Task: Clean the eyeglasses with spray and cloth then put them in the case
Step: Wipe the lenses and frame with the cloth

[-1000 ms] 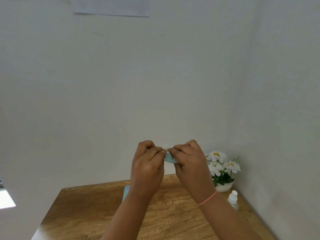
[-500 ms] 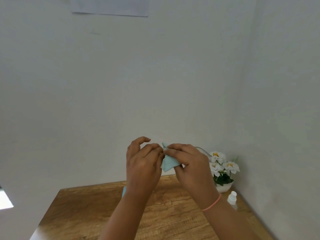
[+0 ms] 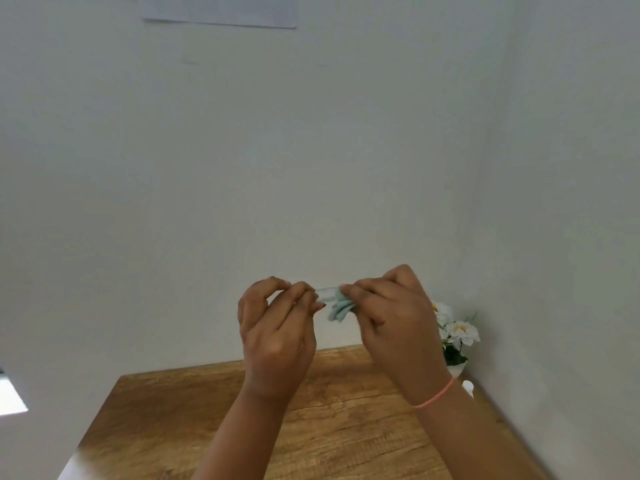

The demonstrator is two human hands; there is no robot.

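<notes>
1. Left hand [image 3: 277,337] and right hand [image 3: 394,323] are raised above the wooden table [image 3: 346,427], fingers curled.
2. Right hand pinches the pale blue cloth [image 3: 337,306] bunched between them.
3. Whether the left grips anything is unclear; eyeglasses barely discernible.

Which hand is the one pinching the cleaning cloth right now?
The right hand, the one with the pink band on its wrist, pinches the bunched pale blue cloth. The left hand holds something hidden beside it, with no cloth under its fingers.

Soft, even daylight is filling the scene, with a bright overexposed patch glaring at the near left edge. Glare is washing out the brown wooden tabletop [image 3: 346,427] at its near left corner. Wide-angle distortion is bending the edges.
</notes>
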